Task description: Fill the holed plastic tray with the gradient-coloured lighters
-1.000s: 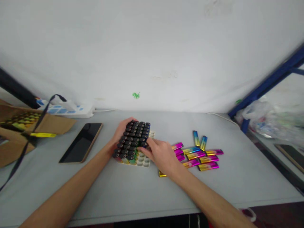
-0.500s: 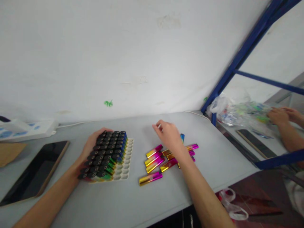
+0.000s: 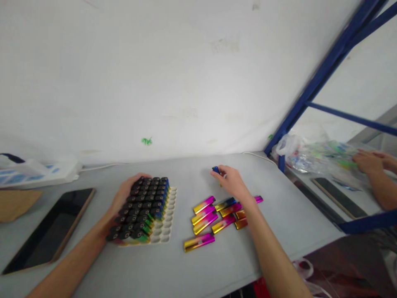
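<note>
My left hand (image 3: 124, 193) is wrapped around the far left side of a block of upright lighters (image 3: 148, 199) with black tops. They stand in rows in a pale tray (image 3: 166, 225), whose right-hand holes show bare. Between the thumb and fingers of my right hand (image 3: 233, 181) is a lighter with a blue end (image 3: 216, 169), raised behind the loose pile. That pile of shiny yellow-and-magenta lighters (image 3: 205, 223) lies on the table right of the tray, with a yellow-and-dark-blue lighter (image 3: 226, 204) among them. My right forearm hides part of the pile.
Left of the tray lies a dark phone (image 3: 51, 227), with brown paper (image 3: 18, 203) and a white power strip (image 3: 40, 176) behind it. A blue metal frame (image 3: 305, 101) rises at the right. Beyond it are plastic bags (image 3: 313, 153), another phone (image 3: 339, 198) and another person's hands (image 3: 370, 161).
My right hand has come up from above the pile, now with a blue-ended lighter in its fingers. My left hand stays at the tray. The whole view has shifted slightly.
</note>
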A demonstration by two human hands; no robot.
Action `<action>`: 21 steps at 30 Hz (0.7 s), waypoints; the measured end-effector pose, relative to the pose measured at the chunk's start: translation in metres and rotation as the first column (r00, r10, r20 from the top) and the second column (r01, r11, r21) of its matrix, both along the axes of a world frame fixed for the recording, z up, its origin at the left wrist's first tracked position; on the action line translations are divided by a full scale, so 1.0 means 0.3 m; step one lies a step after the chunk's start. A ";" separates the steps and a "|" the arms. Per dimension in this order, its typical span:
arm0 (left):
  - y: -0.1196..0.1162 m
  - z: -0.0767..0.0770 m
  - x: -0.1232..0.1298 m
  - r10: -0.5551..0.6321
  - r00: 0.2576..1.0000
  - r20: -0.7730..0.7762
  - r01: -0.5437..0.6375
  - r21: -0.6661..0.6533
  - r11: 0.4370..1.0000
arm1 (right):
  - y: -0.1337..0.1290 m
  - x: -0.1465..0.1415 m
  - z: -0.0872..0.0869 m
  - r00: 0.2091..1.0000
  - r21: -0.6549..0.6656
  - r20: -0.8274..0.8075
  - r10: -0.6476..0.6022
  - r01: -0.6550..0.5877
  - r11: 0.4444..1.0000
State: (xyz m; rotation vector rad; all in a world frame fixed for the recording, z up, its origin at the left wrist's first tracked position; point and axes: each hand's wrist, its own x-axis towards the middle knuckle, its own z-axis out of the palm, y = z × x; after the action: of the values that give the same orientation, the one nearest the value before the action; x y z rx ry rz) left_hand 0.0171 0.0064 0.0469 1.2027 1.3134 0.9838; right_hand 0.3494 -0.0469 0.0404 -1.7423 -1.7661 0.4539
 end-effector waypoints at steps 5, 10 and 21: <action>-0.015 0.004 0.008 0.036 0.999 0.037 -0.038 0.035 0.999 | -0.029 -0.116 0.003 0.813 0.004 -0.533 0.235 -0.275 0.961; -0.012 -0.018 0.007 0.009 0.995 0.103 -0.011 0.020 1.000 | -0.051 -0.234 -0.011 0.833 0.069 -0.527 0.166 -0.153 0.986; 0.002 -0.042 -0.009 -0.017 0.997 0.071 0.010 0.087 0.996 | -0.092 -0.367 -0.006 0.921 0.063 -0.387 0.055 -0.033 0.997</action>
State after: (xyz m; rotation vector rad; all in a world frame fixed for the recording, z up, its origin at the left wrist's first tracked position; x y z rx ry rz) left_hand 0.0145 0.0069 0.0344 1.2287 1.2154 1.0738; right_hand 0.2392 -0.0744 0.0387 -1.4553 -1.5174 0.7104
